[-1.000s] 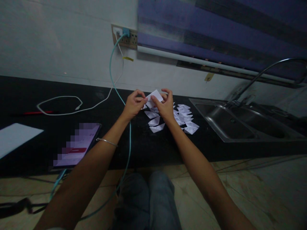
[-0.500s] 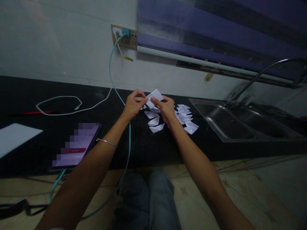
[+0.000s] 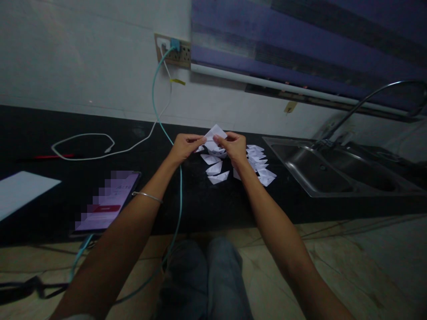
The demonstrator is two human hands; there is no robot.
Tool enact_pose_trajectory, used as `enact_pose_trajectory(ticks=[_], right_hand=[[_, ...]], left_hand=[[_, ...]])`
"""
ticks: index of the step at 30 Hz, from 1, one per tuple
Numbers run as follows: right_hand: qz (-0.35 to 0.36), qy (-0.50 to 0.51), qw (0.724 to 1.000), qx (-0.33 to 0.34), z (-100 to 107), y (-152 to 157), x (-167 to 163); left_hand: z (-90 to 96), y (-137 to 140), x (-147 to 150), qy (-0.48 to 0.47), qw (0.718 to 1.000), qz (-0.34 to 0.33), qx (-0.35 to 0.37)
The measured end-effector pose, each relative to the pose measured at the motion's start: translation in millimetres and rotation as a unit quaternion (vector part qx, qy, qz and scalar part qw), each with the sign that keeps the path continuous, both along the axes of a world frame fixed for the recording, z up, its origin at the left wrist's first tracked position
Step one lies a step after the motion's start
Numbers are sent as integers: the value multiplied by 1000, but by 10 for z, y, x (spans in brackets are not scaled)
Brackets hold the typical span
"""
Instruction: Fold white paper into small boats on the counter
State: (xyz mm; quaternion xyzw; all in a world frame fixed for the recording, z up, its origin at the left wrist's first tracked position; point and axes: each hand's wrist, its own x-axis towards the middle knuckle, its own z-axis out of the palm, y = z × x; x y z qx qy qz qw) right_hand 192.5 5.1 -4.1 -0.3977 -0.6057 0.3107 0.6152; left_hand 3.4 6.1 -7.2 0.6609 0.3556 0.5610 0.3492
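Observation:
A folded piece of white paper (image 3: 215,131) is held up between my two hands above the dark counter. My left hand (image 3: 187,146) pinches its left corner between thumb and fingers. On the other side, my right hand (image 3: 235,146) grips it with the thumb on the near face and the fingers behind. Under and beside the hands lie several folded paper boats (image 3: 218,178), with another cluster of paper boats (image 3: 256,158) to the right of my right hand. My right hand and wrist partly hide the pile.
A lit tablet (image 3: 110,204) and white paper sheets (image 3: 23,191) lie on the left of the counter (image 3: 207,209). A white cable (image 3: 133,146) and a teal cable (image 3: 180,195) run from the wall socket (image 3: 180,55). A steel sink (image 3: 300,171) stands at right.
My left hand's fingers have straightened and closed on the paper's left corner. My right hand has shifted slightly right. The paper stays in about the same place.

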Motion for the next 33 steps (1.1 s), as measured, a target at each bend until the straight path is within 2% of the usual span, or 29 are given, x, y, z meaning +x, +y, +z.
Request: enact_pose_trajectory(ticks=[3, 8, 13, 18, 28, 33], right_hand=[[6, -15, 1000, -2, -17, 6, -15], [11, -47, 998, -45, -3, -50, -48], [22, 6, 994, -109, 1, -112, -146], [51, 55, 987, -139, 24, -156, -201], [83, 89, 983, -139, 42, -130, -117], [92, 87, 986, -110, 29, -99, -116]], left_hand=[[-2, 0, 3, -15, 999, -6, -35], [-19, 7, 14, -49, 996, -30, -62], [-50, 14, 16, -63, 996, -35, -60], [-63, 34, 12, -79, 994, -36, -62], [-11, 2, -6, -50, 998, 0, -40], [-26, 14, 28, -84, 996, -6, -4]])
